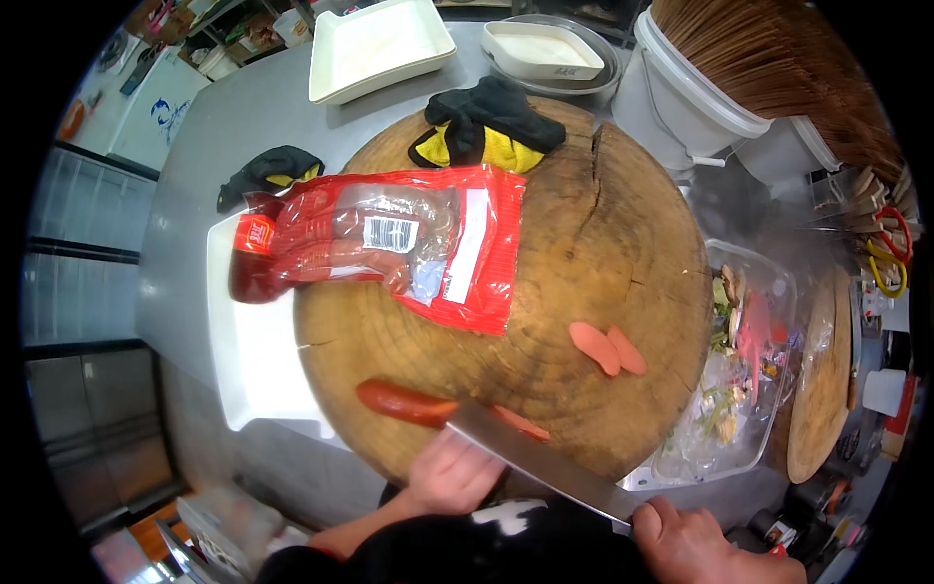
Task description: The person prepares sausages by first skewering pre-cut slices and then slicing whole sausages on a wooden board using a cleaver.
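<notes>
A round wooden chopping block [584,277] lies before me. My right hand [675,536] grips the handle of a wide-bladed kitchen knife [547,463], whose blade crosses the block's near edge. At the far end of the blade lies a reddish sausage [405,403], with cut slices [522,422] on the other side of the blade. My left hand [454,474] rests against the sausage and blade, its fingertips partly hidden, so its hold is unclear. Two pink sausage slices [595,348] lie overlapping to the right. A red and clear plastic package of sausages [365,241] covers the block's upper left.
Black-and-yellow gloves [496,124] lie at the block's far edge. A white tray [248,365] is partly under the block's left side. Another white tray [379,51] stands behind. To the right are a clear container of scraps [759,438] and a white bucket [657,109] beside skewers.
</notes>
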Motion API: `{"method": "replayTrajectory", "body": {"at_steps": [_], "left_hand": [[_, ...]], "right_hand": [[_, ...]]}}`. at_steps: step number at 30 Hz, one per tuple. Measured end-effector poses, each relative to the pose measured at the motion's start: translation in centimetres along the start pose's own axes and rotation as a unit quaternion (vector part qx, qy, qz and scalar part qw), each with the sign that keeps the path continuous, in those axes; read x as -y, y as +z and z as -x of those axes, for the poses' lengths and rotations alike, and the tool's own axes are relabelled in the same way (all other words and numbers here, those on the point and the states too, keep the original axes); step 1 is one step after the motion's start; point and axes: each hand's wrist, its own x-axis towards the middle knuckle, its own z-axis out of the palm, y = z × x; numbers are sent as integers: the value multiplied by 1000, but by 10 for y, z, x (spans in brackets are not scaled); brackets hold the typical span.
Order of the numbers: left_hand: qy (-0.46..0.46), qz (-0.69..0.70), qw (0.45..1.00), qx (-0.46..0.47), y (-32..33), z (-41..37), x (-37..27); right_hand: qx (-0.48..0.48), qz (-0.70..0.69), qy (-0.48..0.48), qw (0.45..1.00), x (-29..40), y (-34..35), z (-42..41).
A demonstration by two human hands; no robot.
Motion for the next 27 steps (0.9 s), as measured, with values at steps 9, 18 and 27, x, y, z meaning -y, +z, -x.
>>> {"method": "replayTrajectory", "body": {"at_steps": [9,18,27], "left_hand": [[4,-33,999,-1,0,-5,0],[7,-20,999,-28,-2,-8,0],[28,-18,999,0,-11,-11,6]], "right_hand": [[-69,77,-42,994,1,8,-19],[-110,78,38,990,-15,24,15],[-100,10,19,995,-5,30,20]]}}
